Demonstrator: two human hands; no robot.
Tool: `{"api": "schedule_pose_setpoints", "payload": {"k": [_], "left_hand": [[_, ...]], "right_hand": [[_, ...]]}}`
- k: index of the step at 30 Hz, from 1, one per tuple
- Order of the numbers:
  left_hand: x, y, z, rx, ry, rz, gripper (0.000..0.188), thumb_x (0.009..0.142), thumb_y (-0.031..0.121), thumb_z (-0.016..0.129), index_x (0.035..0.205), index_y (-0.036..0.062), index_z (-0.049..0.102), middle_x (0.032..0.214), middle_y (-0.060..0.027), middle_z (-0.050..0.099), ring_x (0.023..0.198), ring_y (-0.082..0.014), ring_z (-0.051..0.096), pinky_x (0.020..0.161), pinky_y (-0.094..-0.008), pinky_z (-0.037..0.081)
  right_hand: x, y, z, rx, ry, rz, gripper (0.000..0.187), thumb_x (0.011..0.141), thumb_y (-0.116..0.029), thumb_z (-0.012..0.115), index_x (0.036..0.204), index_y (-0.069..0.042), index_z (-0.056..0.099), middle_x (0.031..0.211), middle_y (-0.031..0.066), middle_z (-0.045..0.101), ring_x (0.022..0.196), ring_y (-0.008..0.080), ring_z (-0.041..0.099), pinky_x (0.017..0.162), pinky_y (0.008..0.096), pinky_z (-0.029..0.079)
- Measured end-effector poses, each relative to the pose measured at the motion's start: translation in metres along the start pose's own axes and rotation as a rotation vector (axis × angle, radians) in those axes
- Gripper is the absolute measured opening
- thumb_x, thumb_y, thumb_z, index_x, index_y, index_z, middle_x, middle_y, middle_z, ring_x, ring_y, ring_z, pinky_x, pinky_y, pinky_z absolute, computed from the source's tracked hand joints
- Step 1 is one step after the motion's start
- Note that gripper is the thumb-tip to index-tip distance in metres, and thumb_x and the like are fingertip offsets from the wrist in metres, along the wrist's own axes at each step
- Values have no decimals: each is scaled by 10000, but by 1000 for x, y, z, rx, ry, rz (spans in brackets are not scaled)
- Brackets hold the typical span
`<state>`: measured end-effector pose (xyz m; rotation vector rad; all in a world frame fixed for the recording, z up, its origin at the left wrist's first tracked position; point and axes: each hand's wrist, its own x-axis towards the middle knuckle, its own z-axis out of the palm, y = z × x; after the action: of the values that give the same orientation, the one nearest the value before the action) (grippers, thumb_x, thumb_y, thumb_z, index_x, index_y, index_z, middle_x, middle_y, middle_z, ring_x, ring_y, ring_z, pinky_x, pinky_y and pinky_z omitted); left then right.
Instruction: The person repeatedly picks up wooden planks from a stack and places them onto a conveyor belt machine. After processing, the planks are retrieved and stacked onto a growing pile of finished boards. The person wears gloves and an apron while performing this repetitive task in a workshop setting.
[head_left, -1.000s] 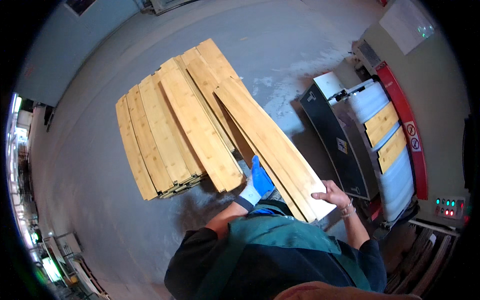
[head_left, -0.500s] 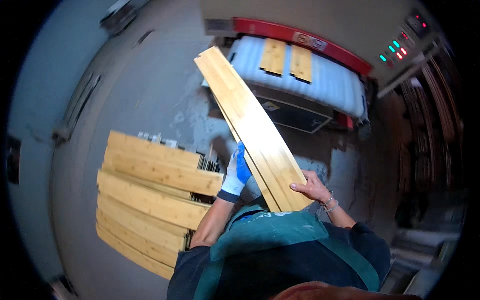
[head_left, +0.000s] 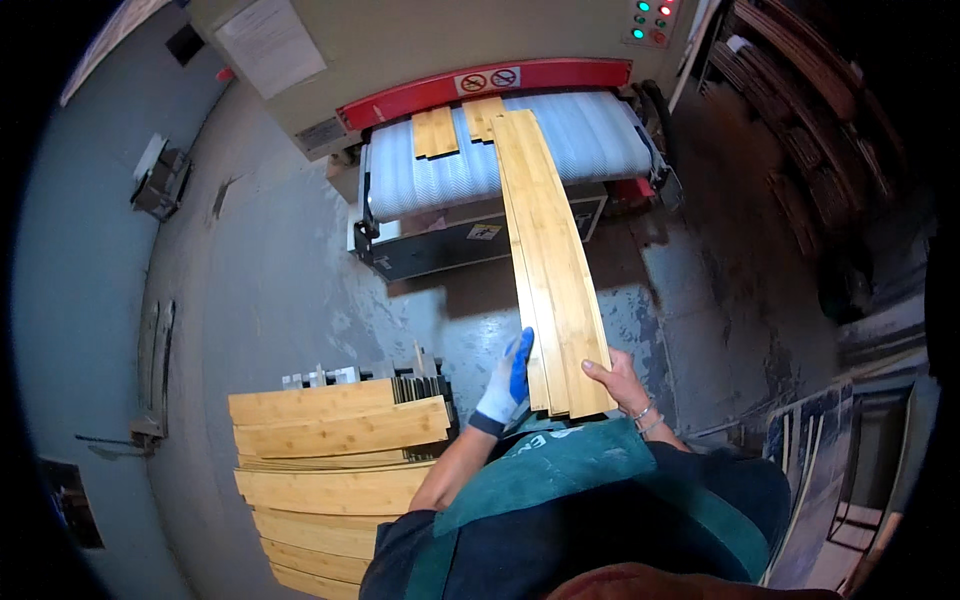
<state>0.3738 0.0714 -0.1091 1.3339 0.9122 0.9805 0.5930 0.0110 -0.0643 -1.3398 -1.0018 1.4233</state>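
Right grip (head_left: 624, 382) clasps boards (head_left: 553, 255), seemingly three.

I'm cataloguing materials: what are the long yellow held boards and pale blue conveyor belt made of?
Long yellow boards: probably wood or bamboo, smooth, slightly glossy, showing streaked grain. Pale blue conveyor belt: perhaps rubber or plastic, given its ridged, matte surface.

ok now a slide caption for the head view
A gloved left hand and bare right hand support long wooden planks, their far ends at a pale conveyor belt.
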Motion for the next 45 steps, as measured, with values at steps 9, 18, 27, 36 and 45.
{"api": "schedule_pose_setpoints", "payload": {"k": [9,18,27,36,45], "left_hand": [[-14,2,1,656,-19,370,467,959,135,560,1376,-34,434,1217,-228,599,1028,-316,620,932,-346,472],[-4,24,8,497,77,239,413,1044,319,428,1039,-62,585,829,-145,623,723,-181,563,698,-327,472],[5,16,21,-161,122,-478,487,1040,385,428,1172,-55,592,1063,-129,675,950,-188,645,814,-329,518],[22,25,23,-38,141,-484,511,1032,416,428,1163,-47,599,1039,-135,674,916,-190,642,815,-325,516],[74,-32,-6,124,199,-275,417,1045,333,420,1028,-37,611,816,-204,625,709,-288,585,663,-395,476]], "right_hand": [[34,8,-38,200,27,43,334,946,-183,610,1168,65,630,1046,68,690,895,128,645,801,274,521],[29,-15,-98,-111,96,-84,303,939,-173,612,1108,76,648,958,31,682,846,87,612,754,263,506],[36,19,-106,159,120,-2,316,943,-165,615,1138,84,635,1017,58,687,872,107,638,778,264,523],[66,27,-114,240,79,-9,328,946,-175,614,1150,82,625,1012,69,690,858,114,652,779,262,530],[125,9,-109,212,35,-33,354,953,-197,594,1182,73,606,1010,75,691,859,125,659,777,261,529]]}}
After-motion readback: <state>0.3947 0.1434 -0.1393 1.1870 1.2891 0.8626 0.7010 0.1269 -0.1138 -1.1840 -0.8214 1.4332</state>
